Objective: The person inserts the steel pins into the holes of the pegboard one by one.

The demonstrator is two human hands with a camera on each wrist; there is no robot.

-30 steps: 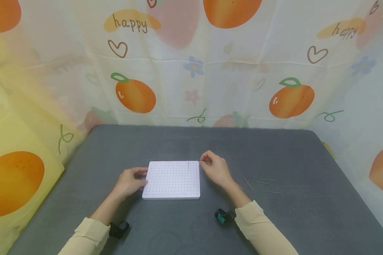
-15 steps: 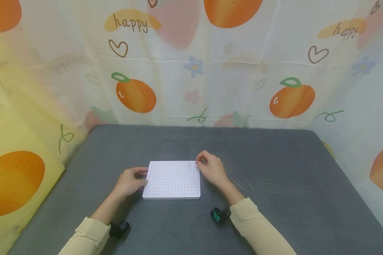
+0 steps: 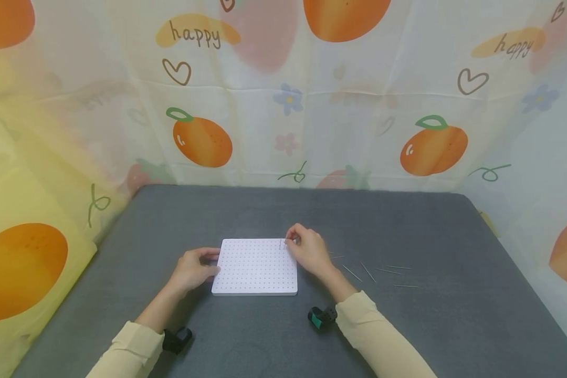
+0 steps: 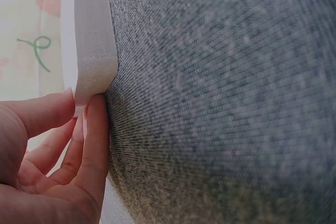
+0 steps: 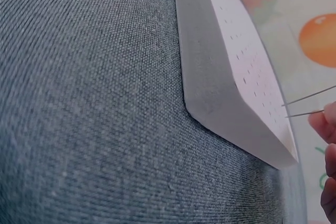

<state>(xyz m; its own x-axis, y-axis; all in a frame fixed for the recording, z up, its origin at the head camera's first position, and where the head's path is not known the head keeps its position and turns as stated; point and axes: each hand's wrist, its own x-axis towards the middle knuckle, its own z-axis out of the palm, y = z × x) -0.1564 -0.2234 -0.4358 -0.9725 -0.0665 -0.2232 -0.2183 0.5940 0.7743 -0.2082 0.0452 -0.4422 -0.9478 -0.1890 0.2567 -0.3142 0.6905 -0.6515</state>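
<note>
A white board (image 3: pixel 255 268) dotted with rows of small holes lies flat on the dark table. My left hand (image 3: pixel 191 270) grips its left side; in the left wrist view the thumb is at the top edge and a finger at the side wall (image 4: pixel 97 72). Over the board's far right corner, my right hand (image 3: pixel 310 251) pinches a thin metal needle (image 5: pixel 305 114), its lower end down at the holes. Beside it another needle (image 5: pixel 312 95) stands up from the board by itself, slightly tilted in the right wrist view.
Several loose needles (image 3: pixel 368 272) lie scattered on the grey table (image 3: pixel 434 325) to the right of the board. A printed cloth (image 3: pixel 345 121) hangs behind the table's far edge. Black straps hang at both wrists, one (image 3: pixel 321 318) with a green patch.
My right hand has moved left from beside the board's right edge to over its far right corner, bringing the needle next to the standing one. The left hand has stayed put.
</note>
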